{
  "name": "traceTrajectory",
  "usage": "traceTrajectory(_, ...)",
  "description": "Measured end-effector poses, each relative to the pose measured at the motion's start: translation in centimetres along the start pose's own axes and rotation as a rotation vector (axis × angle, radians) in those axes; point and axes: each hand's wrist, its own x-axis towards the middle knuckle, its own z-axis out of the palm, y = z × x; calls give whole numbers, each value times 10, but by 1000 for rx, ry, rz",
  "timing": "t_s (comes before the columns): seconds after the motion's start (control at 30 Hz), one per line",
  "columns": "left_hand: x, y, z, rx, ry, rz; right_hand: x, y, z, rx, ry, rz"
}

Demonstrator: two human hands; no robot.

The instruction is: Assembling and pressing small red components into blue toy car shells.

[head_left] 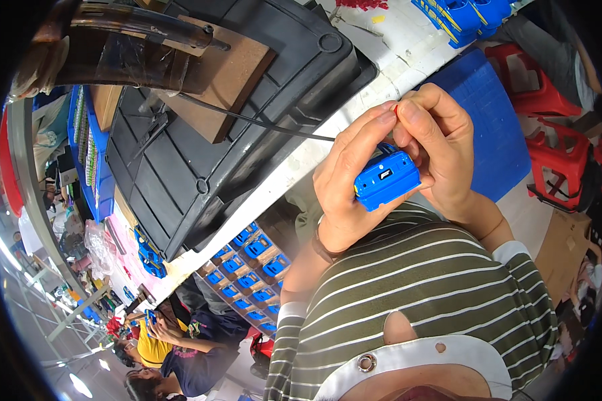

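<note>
A small blue plastic casing (386, 177) with a dark slot-like mark and small holes sits between my hands, in front of my striped shirt. My left hand (346, 177) is closed around its left side. My right hand (445, 144) is bent in from the right, and some of its lower fingers lie close behind the casing. Above the casing, the thumb and fingertips of both hands meet around a tiny red piece (396, 111), mostly hidden, which the right hand pinches. What lies inside the palms cannot be seen.
A large black plastic bin lid (274, 80) with a brown board (224, 87) covers much of the white table (354, 100). Blue casings (461, 20) are stacked far right. Below the table edge, a carton (247, 281) holds more. Red stools (558, 157) stand right; coworkers (180, 361) sit lower left.
</note>
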Motion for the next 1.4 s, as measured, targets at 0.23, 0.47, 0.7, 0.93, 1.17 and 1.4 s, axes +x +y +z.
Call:
traceTrajectory(0.23, 0, -1, 3, 4, 21, 86, -3, 2, 0, -80, 31, -78)
traceTrajectory(0.47, -7, 0, 2, -40, -7, -105, 0, 3, 0, -41, 17, -84)
traceTrajectory(0.7, -2, 0, -1, 17, -33, -28, -2, 5, -1, -78, 48, -86)
traceTrajectory(0.93, 3, -1, -2, -9, -95, 3, -6, 1, -1, -123, 112, -55)
traceTrajectory(1.17, 0, -13, 0, 0, -106, 98, -4, 2, -1, -93, 113, -53)
traceTrajectory(1.4, -9, -8, 4, -222, 7, -121, -2, 4, 3, -45, 63, -64)
